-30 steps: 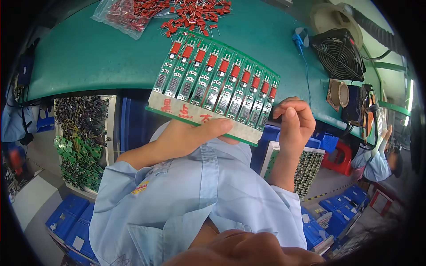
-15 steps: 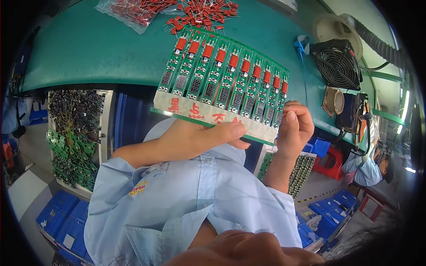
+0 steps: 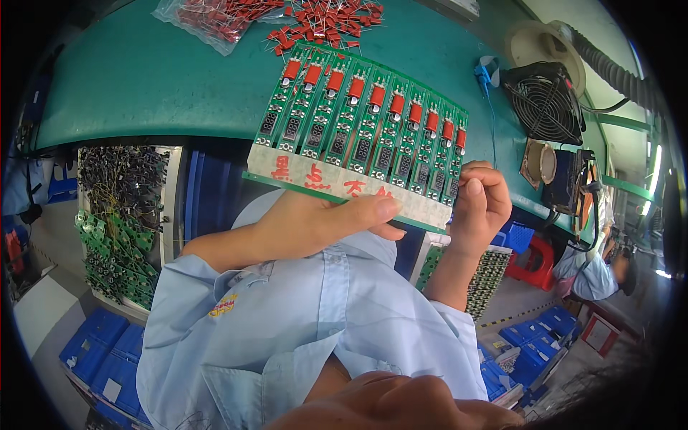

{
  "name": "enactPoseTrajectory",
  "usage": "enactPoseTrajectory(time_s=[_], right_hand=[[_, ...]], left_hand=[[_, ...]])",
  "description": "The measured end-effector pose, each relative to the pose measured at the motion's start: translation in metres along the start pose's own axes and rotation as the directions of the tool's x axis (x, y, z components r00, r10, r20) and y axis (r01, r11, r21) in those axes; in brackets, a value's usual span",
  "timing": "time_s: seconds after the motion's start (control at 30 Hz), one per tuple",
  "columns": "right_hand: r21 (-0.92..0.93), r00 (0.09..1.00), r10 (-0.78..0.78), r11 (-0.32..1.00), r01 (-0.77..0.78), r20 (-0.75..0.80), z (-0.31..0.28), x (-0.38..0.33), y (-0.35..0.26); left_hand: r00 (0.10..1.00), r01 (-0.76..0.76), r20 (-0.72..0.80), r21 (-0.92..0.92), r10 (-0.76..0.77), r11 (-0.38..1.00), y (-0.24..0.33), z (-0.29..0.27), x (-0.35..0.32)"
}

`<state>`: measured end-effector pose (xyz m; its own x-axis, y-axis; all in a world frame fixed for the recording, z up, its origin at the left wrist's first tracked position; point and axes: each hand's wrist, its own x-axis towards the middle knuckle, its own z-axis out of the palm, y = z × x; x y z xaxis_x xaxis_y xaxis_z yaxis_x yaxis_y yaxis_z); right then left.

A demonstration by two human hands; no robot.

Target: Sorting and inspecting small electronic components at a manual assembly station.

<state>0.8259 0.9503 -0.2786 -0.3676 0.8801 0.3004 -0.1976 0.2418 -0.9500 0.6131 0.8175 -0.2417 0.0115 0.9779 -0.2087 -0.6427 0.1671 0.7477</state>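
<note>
A green circuit board panel (image 3: 358, 132) is held tilted in front of me, over the front edge of the bench. It is made of several narrow boards side by side, each with a red film capacitor and a dark digit display. Pale tape (image 3: 322, 179) with red handwriting runs along its near edge. My left hand (image 3: 322, 226) grips that edge, thumb on the tape and the other fingers mostly hidden underneath. At the panel's right edge, my right hand (image 3: 484, 204) has its thumb and bent fingers closed on the side; the exact contact is partly hidden.
Loose red capacitors (image 3: 330, 21) lie on the green bench (image 3: 143, 86) beyond the panel, beside a clear bag (image 3: 222, 21) of more. A black fan (image 3: 545, 104) stands right. Wired boards (image 3: 118, 222) fill a rack at left. Another person (image 3: 591, 272) is at far right.
The panel's right side and my right hand have shifted very slightly to the right. My left hand keeps nearly the same place and grip.
</note>
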Motion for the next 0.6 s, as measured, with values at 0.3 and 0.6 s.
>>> enactPoseTrajectory(time_s=[0.3, 0.6], right_hand=[[0.013, 1.0, 0.011, 1.0, -0.011, 0.019, 0.005, -0.001, 0.003], [-0.011, 0.998, 0.046, 0.999, -0.045, 0.038, 0.004, -0.007, -0.003]], left_hand=[[1.0, 0.0, -0.019, 0.045, 0.001, 0.999, 0.008, -0.001, -0.005], [0.998, -0.056, -0.034, 0.07, 0.059, 0.996, 0.005, 0.003, -0.009]])
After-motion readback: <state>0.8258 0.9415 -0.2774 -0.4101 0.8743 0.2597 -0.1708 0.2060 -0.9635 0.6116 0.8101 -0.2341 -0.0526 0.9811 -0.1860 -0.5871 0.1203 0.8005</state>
